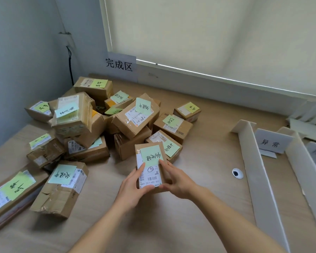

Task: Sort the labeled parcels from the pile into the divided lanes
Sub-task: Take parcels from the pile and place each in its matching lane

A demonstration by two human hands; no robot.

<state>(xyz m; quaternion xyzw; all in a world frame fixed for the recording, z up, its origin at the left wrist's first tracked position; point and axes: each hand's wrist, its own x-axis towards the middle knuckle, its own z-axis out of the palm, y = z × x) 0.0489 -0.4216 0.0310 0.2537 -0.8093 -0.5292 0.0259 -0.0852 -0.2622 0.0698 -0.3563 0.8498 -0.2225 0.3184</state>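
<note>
Cardboard parcel [151, 167], flat and rectangular, between left hand [133, 187] and right hand [175, 179].

both bare forearms reach forward from the bottom edge and converge toward the middle. the left hand [133, 183] grips the left side of a small brown cardboard parcel with a green note [150, 166], thumb laid across its white label and fingers wrapped beneath. the right hand [175, 179] holds the right edge, fingertips on top and thumb at the near corner. both wrists are about level.
</note>
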